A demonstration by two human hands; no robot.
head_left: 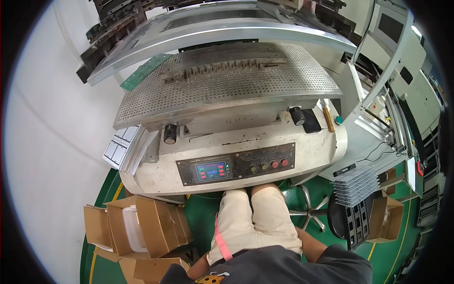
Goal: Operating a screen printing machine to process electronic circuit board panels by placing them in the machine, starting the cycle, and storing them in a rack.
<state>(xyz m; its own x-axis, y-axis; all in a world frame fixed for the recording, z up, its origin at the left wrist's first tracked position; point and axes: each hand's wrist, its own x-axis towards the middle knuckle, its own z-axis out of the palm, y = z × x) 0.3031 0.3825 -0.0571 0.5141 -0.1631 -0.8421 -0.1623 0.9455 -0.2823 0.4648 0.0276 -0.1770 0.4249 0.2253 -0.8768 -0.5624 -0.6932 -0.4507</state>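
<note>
Neither of my hands shows. My left forearm (198, 268) and my right forearm (310, 246) run down at my sides, and the hands are out of sight. In front of me stands a cream-coloured machine (208, 142) with a perforated metal bed (227, 87). Across the back of the bed lies a metal bar with a row of small upright pins (222, 70). A large metal frame (222, 32) hangs over the bed. On the machine's front is a dark control panel (241, 173) with a lit screen (212, 171) and several round buttons.
Cardboard boxes (156, 222) stand on the green floor at left. Papers (124, 146) lean by the machine's left end; a green board (144, 73) lies behind. To the right are a wheeled stool base (309, 211), a stack of wire trays (357, 184) and a small tool (328, 118).
</note>
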